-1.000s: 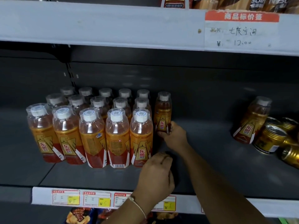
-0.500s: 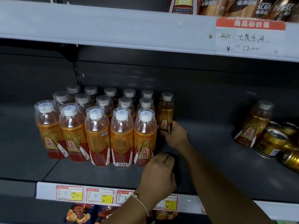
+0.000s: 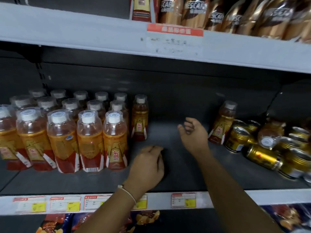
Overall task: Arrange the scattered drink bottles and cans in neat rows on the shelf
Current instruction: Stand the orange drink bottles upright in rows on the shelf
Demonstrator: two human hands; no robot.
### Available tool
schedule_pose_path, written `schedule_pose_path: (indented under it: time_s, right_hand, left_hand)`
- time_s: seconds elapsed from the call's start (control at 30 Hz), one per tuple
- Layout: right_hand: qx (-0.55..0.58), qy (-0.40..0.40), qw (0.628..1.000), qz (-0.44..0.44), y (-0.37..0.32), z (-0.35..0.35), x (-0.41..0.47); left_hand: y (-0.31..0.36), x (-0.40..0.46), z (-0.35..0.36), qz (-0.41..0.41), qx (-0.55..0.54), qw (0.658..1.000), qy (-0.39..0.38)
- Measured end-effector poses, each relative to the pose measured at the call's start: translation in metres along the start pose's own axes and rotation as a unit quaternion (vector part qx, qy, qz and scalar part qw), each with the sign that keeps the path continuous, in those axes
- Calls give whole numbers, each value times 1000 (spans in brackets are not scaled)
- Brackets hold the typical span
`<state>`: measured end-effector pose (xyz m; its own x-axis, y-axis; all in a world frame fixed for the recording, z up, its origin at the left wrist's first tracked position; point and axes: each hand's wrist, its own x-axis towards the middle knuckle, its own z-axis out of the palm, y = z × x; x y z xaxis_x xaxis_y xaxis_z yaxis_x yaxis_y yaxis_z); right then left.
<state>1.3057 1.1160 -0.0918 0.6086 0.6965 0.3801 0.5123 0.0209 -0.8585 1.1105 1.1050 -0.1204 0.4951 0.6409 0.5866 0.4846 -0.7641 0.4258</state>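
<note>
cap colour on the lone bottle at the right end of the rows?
White, under a clear plastic cover; the lone bottle itself is amber with an orange-and-red label. Head view, the only one.

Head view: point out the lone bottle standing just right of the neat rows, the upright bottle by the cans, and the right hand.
lone bottle (image 3: 139,122): head view, on its orange label.
upright bottle (image 3: 221,125): head view, on its label.
right hand (image 3: 193,133): head view, back of the hand.
</note>
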Motion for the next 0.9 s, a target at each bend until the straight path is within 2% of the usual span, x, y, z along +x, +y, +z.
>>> schedule_pose_path:
  time_s: [0.17,0.27,0.43,0.53,0.73,0.9]
  right_hand:
    - [-19,112,993,-44,4,-78,14]
    - [-71,140,987,-43,14,-116,29]
    - [-126,112,986,3,30,-158,55]
    - [-155,67,985,20,36,-166,68]
    - [-222,-53,974,4,42,-168,92]
    - [-201,-69,977,4,49,-156,113]
  left_hand:
    - [46,52,34,16,-52,998,7]
    - [72,81,55,4,-107,994,-7]
    - [109,117,88,-29,-170,983,-67]
    - [125,129,103,-50,-189,976,-93]
    - [137,131,122,-85,-192,974,-87]
    - [127,126,126,-113,-171,976,-75]
